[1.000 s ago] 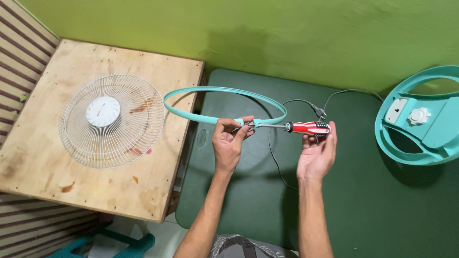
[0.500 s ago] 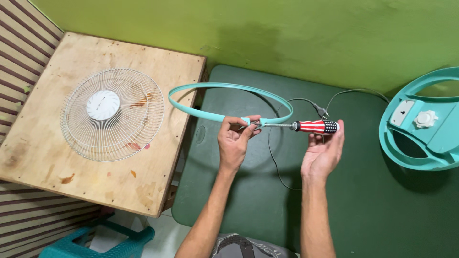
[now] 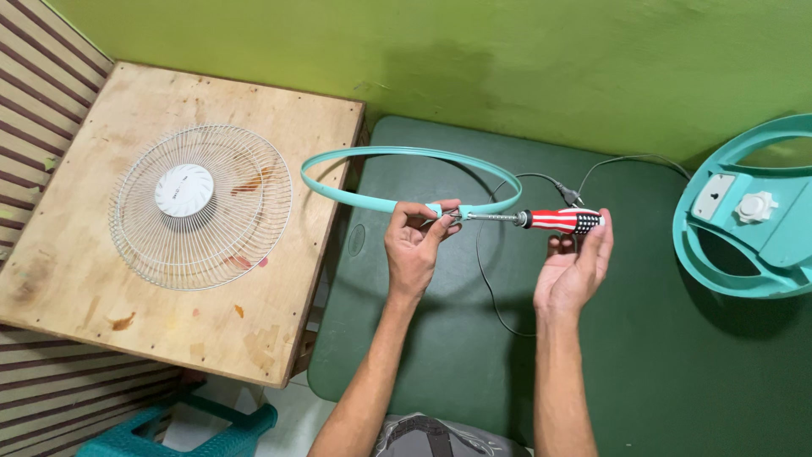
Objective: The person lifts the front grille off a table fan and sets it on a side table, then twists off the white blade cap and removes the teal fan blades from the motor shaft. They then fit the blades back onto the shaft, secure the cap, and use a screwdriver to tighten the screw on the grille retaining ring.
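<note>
My left hand (image 3: 418,245) pinches the clasp of a teal plastic ring (image 3: 338,191), holding the ring up over the gap between the two tables. My right hand (image 3: 575,267) holds a screwdriver with a red, white and black handle (image 3: 562,221) level, fingers under the handle. The metal shaft points left and its tip meets the clasp at my left fingertips.
A white wire fan grille (image 3: 201,206) lies on the worn wooden table (image 3: 101,313) at the left. A teal fan base (image 3: 744,220) rests at the right of the dark green table (image 3: 677,364). A black power cord (image 3: 499,296) loops behind my hands. A teal stool (image 3: 211,427) stands below.
The ring, the screwdriver and both hands stay together and shift only slightly in view. My right fingers have moved along the screwdriver handle.
</note>
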